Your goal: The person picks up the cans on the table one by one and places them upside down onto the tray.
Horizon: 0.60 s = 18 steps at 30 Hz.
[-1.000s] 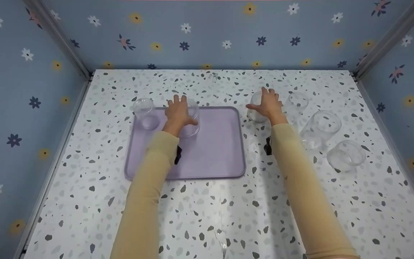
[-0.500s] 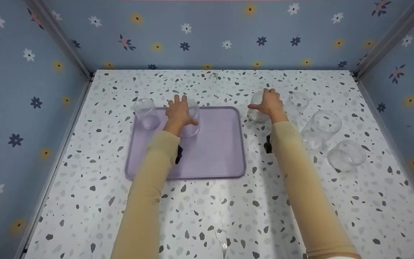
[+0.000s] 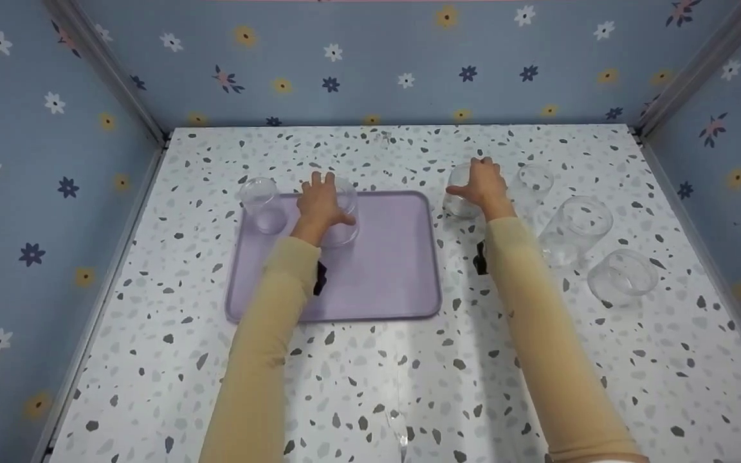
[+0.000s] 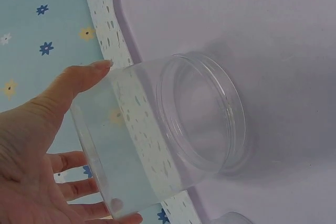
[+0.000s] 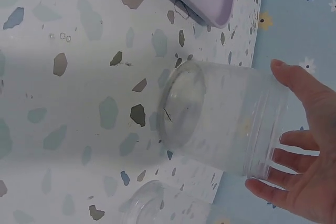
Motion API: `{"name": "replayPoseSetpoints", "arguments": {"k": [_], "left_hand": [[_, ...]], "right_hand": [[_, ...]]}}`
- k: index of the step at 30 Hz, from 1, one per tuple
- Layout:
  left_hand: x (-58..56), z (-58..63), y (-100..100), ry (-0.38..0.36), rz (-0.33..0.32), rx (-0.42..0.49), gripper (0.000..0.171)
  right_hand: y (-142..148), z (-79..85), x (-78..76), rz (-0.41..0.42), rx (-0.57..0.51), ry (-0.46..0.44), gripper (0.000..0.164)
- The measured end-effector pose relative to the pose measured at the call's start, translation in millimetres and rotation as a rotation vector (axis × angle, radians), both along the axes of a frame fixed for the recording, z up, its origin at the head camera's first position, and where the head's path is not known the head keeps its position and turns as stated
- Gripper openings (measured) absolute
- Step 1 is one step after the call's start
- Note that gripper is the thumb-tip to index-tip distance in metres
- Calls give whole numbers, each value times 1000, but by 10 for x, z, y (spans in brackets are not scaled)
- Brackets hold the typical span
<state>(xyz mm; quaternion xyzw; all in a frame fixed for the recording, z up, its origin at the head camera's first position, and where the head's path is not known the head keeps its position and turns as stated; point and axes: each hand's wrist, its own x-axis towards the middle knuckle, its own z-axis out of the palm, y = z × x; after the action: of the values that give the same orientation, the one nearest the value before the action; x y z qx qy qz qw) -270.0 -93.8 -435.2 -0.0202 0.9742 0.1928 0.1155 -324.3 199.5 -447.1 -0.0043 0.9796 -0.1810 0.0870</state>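
Note:
On the lilac tray [image 3: 383, 276], my left hand [image 3: 320, 202] holds a clear plastic jar [image 4: 142, 140] from above. Thumb and fingers span the jar's upper end, and its ridged rim faces down on the tray. To the right of the tray, my right hand [image 3: 487, 186] grips the ridged rim of a second clear jar [image 5: 226, 114], which stands upright on the speckled table with its base down. A narrower clear container [image 3: 261, 199] stands at the tray's back left corner.
Right of my right hand stand more clear containers: a small one [image 3: 535, 183], a tall one [image 3: 573, 228] and a short wide one [image 3: 622, 278]. Blue flowered panels [image 3: 370, 64] border the table [image 3: 345, 392] at the back and both sides.

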Motion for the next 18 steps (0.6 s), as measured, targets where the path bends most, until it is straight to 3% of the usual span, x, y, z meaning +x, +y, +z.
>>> {"name": "replayPoseSetpoints", "arguments": {"k": [18], "left_hand": [[43, 20, -47, -1, -57, 30, 116]], "right_hand": [[13, 104, 46, 27, 1, 72, 86]]}}
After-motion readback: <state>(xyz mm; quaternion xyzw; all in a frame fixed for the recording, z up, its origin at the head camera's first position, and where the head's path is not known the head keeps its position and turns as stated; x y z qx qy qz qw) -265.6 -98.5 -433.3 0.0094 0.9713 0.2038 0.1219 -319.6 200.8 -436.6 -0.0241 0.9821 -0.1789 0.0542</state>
